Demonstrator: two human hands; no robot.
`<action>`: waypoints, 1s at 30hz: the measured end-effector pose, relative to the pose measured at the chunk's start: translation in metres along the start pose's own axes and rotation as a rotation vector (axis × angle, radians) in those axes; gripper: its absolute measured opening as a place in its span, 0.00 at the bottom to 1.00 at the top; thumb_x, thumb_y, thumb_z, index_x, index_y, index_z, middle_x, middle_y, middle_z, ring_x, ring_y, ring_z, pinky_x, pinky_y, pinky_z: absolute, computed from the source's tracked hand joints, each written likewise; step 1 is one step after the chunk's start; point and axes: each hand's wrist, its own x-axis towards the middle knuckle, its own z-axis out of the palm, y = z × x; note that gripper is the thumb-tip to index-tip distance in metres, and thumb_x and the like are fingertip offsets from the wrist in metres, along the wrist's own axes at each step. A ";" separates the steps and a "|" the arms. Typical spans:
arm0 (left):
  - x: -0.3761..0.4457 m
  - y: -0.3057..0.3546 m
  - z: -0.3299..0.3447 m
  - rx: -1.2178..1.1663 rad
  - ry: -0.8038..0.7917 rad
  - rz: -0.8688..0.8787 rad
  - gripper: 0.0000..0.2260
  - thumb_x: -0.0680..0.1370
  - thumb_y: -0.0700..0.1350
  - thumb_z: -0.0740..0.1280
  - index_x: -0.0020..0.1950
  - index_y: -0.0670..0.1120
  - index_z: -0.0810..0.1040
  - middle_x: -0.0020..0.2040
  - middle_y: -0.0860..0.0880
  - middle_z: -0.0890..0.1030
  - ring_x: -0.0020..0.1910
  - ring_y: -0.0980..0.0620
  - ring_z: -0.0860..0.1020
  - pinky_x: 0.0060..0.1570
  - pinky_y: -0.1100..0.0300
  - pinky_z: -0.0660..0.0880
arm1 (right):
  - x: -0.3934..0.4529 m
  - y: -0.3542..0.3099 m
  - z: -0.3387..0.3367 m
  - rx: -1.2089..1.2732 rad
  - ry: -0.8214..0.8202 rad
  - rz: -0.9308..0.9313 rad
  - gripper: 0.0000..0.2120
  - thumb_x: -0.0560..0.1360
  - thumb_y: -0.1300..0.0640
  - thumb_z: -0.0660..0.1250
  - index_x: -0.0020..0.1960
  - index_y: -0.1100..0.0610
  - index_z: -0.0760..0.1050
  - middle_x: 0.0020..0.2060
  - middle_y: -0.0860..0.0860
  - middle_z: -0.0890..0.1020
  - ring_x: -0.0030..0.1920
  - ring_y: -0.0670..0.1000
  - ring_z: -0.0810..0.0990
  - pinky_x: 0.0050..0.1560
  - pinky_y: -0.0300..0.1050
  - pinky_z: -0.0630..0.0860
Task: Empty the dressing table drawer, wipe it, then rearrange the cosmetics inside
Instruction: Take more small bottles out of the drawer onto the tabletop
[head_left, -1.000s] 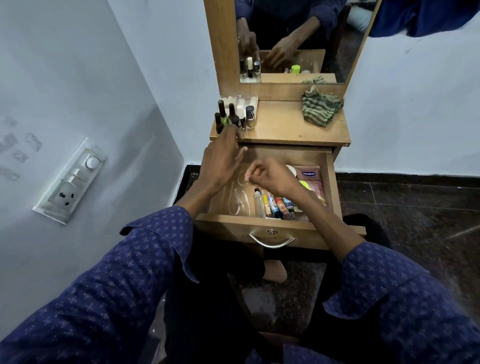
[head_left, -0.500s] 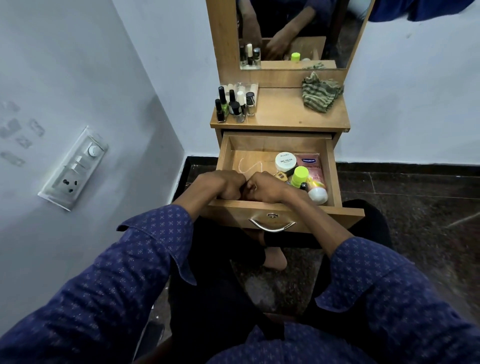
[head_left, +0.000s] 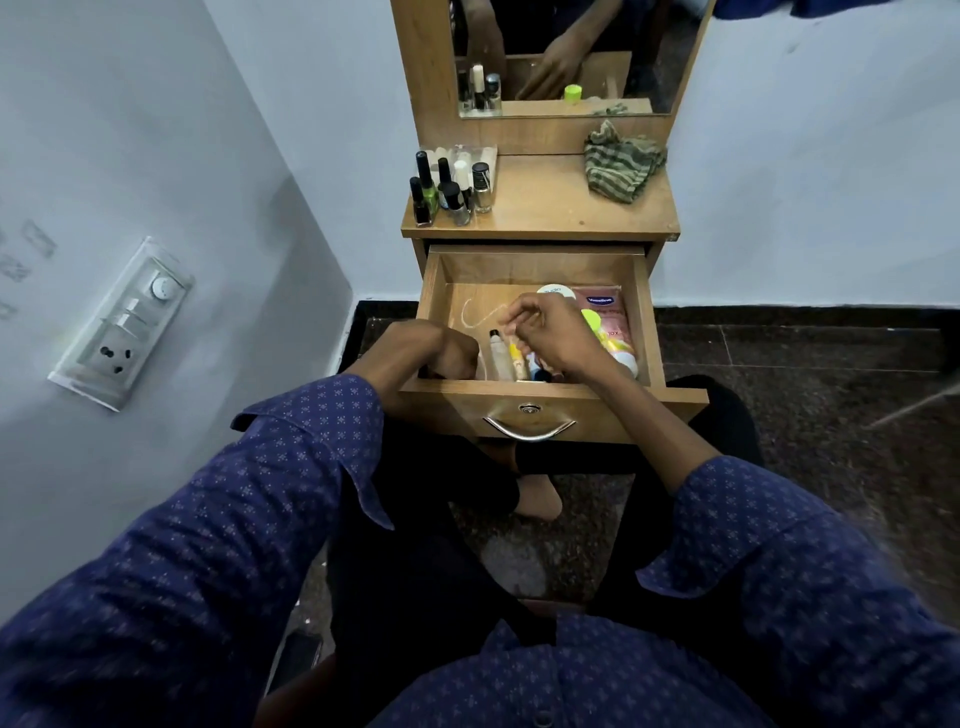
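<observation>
We have drawer (head_left: 540, 270) pulled open, cosmetics in right half. Right hand (head_left: 558, 338) over tubes (head_left: 506, 358), fingers curled; whether pinching anything, we cannot tell. Left hand (head_left: 441, 356) curled at front-left corner; contents hidden, cannot tell. Risks we see: sleeve or wrist knocks yellow-capped bottle (head_left: 592, 319); nail polish bottles (head_left: 449, 189) crowd tabletop edge, easy to topple. Cloth (head_left: 621, 166) lies on tabletop, well apart.
</observation>
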 end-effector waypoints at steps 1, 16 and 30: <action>0.004 -0.003 0.000 -0.035 0.028 0.007 0.15 0.77 0.48 0.64 0.60 0.48 0.82 0.58 0.47 0.84 0.56 0.44 0.83 0.60 0.42 0.82 | -0.001 -0.002 -0.005 0.020 0.061 0.002 0.12 0.81 0.69 0.62 0.50 0.57 0.82 0.42 0.56 0.86 0.33 0.47 0.82 0.35 0.39 0.79; 0.036 0.026 0.020 -0.782 0.733 0.224 0.10 0.85 0.42 0.61 0.59 0.42 0.81 0.58 0.43 0.84 0.56 0.43 0.82 0.61 0.42 0.79 | -0.005 -0.015 -0.079 -0.441 0.007 -0.043 0.04 0.74 0.60 0.77 0.48 0.55 0.86 0.43 0.46 0.85 0.45 0.46 0.83 0.50 0.48 0.81; 0.036 0.008 0.026 -1.367 1.237 0.087 0.09 0.86 0.38 0.62 0.60 0.41 0.81 0.57 0.45 0.84 0.49 0.54 0.83 0.47 0.67 0.80 | -0.007 -0.031 -0.009 -0.635 -0.070 0.017 0.13 0.75 0.45 0.76 0.50 0.54 0.81 0.52 0.55 0.82 0.54 0.58 0.80 0.52 0.50 0.77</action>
